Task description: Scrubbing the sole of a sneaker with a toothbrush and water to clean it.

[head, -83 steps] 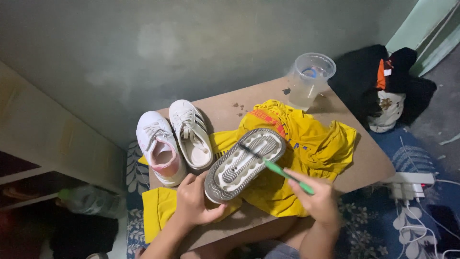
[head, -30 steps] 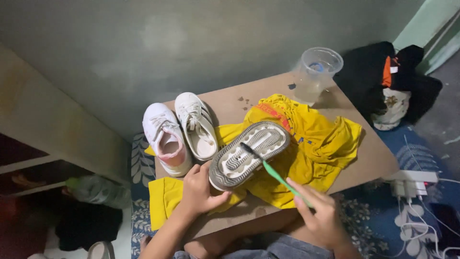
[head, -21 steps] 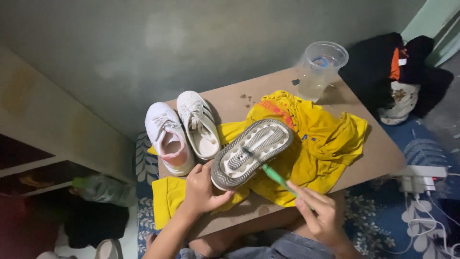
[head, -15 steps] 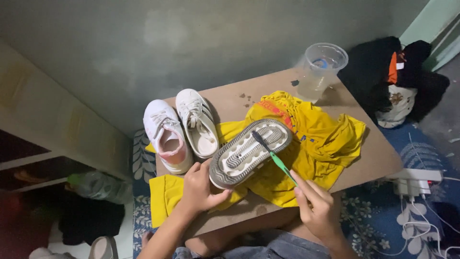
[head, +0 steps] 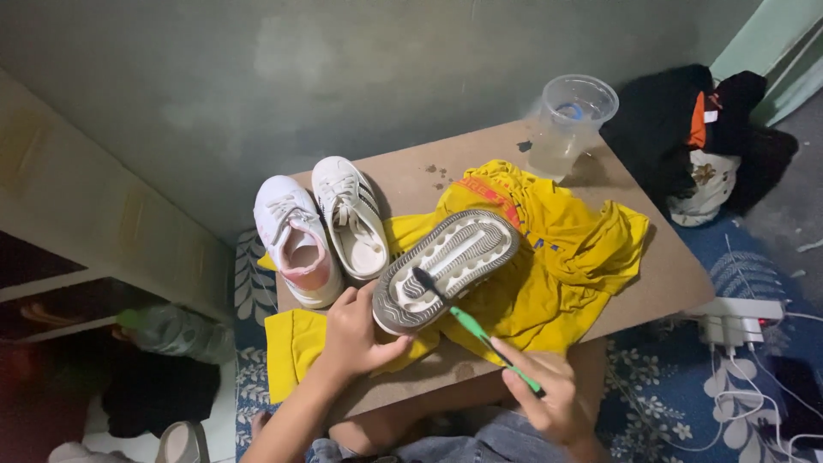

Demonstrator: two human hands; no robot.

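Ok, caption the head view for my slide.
Left hand steadies an upturned shoe while right hand scrubs its sole with a green toothbrush.

A home room: patterned rug [head: 686,403], clothes pile [head: 711,137], power strip [head: 737,321].

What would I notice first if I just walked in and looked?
Probably the upturned shoe in the middle, steadied by the left hand over a bright yellow cloth. The right hand holds a green toothbrush against its sole. Two white shoes stand on the table's left, and a clear cup at its far corner.
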